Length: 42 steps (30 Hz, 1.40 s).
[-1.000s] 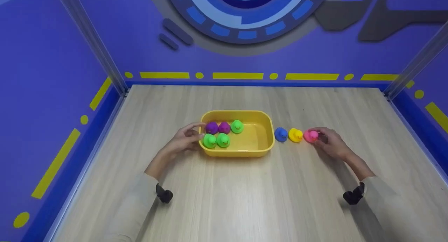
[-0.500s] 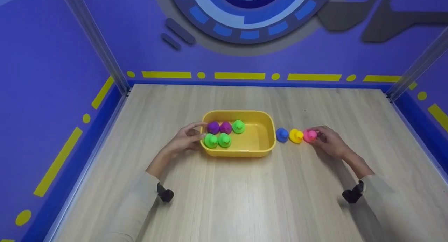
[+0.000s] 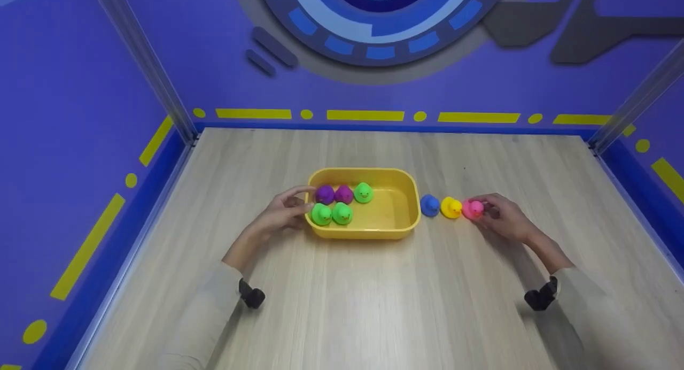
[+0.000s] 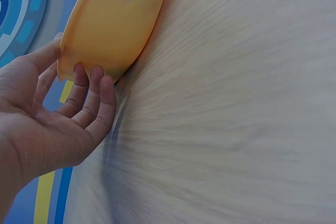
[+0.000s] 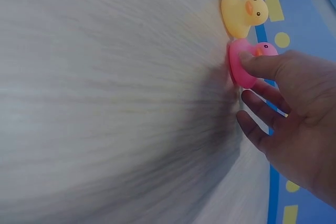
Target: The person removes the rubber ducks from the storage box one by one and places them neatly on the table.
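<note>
At the left end of a yellow plastic tub, my left hand holds the rim with thumb and forefinger. Its other fingers lie bent against the tub's outer end wall. My right hand pinches a pink rubber duck on the table, thumb on its near side. Left of that duck sit a yellow rubber duck and a blue one, making a row that reaches the tub's right wall. Inside the tub, several green and purple ducks stand grouped at the left.
A light wood-grain table carries everything. Blue printed panels rise at its back and both sides, with metal corner posts between them. Each wrist wears a black camera.
The pink duck has shifted slightly left, closer to the yellow duck, with my right hand on it. My left hand and the tub keep their places, and the head view has moved a little.
</note>
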Tool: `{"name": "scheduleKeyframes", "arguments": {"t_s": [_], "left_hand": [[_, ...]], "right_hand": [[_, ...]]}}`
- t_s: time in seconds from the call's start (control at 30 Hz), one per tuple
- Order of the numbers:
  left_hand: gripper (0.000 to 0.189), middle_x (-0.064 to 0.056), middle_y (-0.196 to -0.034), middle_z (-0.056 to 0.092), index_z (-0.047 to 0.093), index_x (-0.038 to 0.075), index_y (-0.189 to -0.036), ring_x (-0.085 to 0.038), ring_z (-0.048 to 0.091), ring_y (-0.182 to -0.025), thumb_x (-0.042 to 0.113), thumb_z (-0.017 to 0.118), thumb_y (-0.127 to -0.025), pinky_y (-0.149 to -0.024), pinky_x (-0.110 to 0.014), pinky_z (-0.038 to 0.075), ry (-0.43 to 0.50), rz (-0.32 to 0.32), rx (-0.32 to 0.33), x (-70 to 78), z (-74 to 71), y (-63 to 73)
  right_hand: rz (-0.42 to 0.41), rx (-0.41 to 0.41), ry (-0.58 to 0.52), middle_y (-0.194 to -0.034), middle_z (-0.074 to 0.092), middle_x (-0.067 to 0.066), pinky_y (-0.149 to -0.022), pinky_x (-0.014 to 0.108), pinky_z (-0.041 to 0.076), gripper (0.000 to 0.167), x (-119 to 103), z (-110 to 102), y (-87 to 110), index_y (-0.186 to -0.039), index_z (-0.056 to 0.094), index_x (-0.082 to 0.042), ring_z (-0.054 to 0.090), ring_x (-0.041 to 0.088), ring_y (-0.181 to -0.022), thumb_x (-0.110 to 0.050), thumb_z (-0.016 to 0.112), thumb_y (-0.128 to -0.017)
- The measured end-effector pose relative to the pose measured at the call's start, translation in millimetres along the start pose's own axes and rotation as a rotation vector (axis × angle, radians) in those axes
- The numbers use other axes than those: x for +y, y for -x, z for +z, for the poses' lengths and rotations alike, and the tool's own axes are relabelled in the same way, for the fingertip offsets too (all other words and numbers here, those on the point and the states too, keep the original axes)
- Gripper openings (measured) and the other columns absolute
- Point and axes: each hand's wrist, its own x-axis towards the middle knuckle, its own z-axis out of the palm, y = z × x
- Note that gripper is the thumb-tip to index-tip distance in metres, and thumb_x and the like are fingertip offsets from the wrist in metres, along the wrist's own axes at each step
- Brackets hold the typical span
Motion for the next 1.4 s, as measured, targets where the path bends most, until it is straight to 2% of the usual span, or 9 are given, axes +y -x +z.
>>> {"name": "scheduleKeyframes", "arguments": {"t_s": [0.07, 0.17, 0.27, 0.33, 0.67, 0.8, 0.93, 1.23, 1.4], "left_hand": [[0.055, -0.003, -0.107, 0.059, 0.052, 0.02, -0.149, -0.018, 0.062, -0.085, 0.027, 0.071, -0.098, -0.074, -0.03, 0.058, -0.003, -0.006, 0.0, -0.3, -0.4, 0.3], [0.055, -0.004, -0.108, 0.059, 0.053, 0.021, -0.148, -0.017, 0.062, -0.085, 0.028, 0.072, -0.097, -0.074, -0.03, 0.058, 0.002, -0.01, 0.004, -0.3, -0.9, -0.2], [0.055, -0.004, -0.108, 0.059, 0.054, 0.022, -0.147, -0.017, 0.062, -0.085, 0.028, 0.073, -0.096, -0.074, -0.031, 0.057, 0.01, -0.009, 0.009, 0.4, -0.7, -0.5], [0.055, -0.004, -0.108, 0.059, 0.054, 0.022, -0.148, -0.017, 0.062, -0.085, 0.028, 0.073, -0.096, -0.074, -0.031, 0.057, 0.011, -0.008, 0.009, 0.6, -0.3, -0.3], [0.054, -0.005, -0.108, 0.059, 0.053, 0.021, -0.148, -0.016, 0.064, -0.085, 0.025, 0.072, -0.097, -0.074, -0.031, 0.058, 0.004, -0.005, 0.014, -0.3, 0.2, -0.9], [0.053, -0.003, -0.103, 0.06, 0.053, 0.018, -0.148, -0.017, 0.063, -0.082, 0.022, 0.07, -0.098, -0.072, -0.03, 0.058, 0.009, 0.022, 0.001, -0.6, 0.2, -1.3], [0.052, -0.003, -0.102, 0.06, 0.053, 0.017, -0.148, -0.018, 0.063, -0.082, 0.021, 0.07, -0.099, -0.071, -0.03, 0.059, 0.019, 0.034, -0.006, 0.1, 0.5, -1.5], [0.053, -0.005, -0.11, 0.06, 0.054, 0.021, -0.147, -0.018, 0.064, -0.088, 0.025, 0.071, -0.098, -0.075, -0.032, 0.06, 0.011, -0.003, 0.016, -1.5, 0.4, -1.8], [0.053, -0.005, -0.11, 0.059, 0.054, 0.02, -0.148, -0.017, 0.064, -0.088, 0.024, 0.071, -0.098, -0.075, -0.031, 0.06, 0.03, 0.01, 0.008, -2.2, 0.7, -0.6]], "right_hand": [[0.024, -0.015, -0.009, -0.128, 0.062, 0.023, -0.096, 0.017, 0.051, 0.043, 0.1, -0.3, 0.2, -0.134, 0.06, 0.001, 0.063, 0.036, -0.111, -0.005, 0.073, -0.093], [0.052, -0.031, -0.02, -0.13, 0.062, 0.023, -0.1, 0.037, 0.057, 0.048, -0.3, -2.0, 0.5, -0.136, 0.058, 0.001, 0.063, 0.038, -0.113, -0.008, 0.076, -0.092], [0.065, -0.044, -0.034, -0.133, 0.06, 0.025, -0.101, 0.055, 0.054, 0.051, -0.2, -5.7, 1.0, -0.138, 0.056, 0.002, 0.063, 0.042, -0.115, -0.008, 0.076, -0.092], [0.072, -0.052, -0.036, -0.134, 0.06, 0.027, -0.101, 0.059, 0.051, 0.053, -0.4, -9.2, 2.0, -0.139, 0.055, 0.003, 0.063, 0.044, -0.117, -0.009, 0.076, -0.092], [0.095, -0.097, -0.009, -0.143, 0.054, 0.029, -0.102, 0.063, 0.048, 0.055, 0.6, -29.0, 12.2, -0.146, 0.048, 0.003, 0.057, 0.046, -0.123, -0.005, 0.07, -0.096], [0.054, -0.101, 0.009, -0.143, 0.054, 0.031, -0.1, 0.061, 0.049, 0.058, 1.8, -35.6, 14.1, -0.147, 0.047, 0.004, 0.058, 0.047, -0.123, -0.003, 0.071, -0.094], [0.006, -0.082, 0.026, -0.14, 0.056, 0.032, -0.097, 0.06, 0.05, 0.056, 2.1, -39.8, 13.0, -0.144, 0.049, 0.006, 0.059, 0.048, -0.12, -0.001, 0.071, -0.094], [0.045, -0.089, 0.014, -0.141, 0.055, 0.033, -0.1, 0.061, 0.049, 0.052, -2.1, -42.3, 4.3, -0.144, 0.049, 0.008, 0.058, 0.05, -0.123, 0.006, 0.064, -0.095], [0.045, -0.073, 0.018, -0.139, 0.056, 0.033, -0.1, 0.064, 0.049, 0.047, -4.3, -41.3, -0.7, -0.141, 0.052, 0.009, 0.059, 0.05, -0.12, 0.007, 0.063, -0.095]]}}
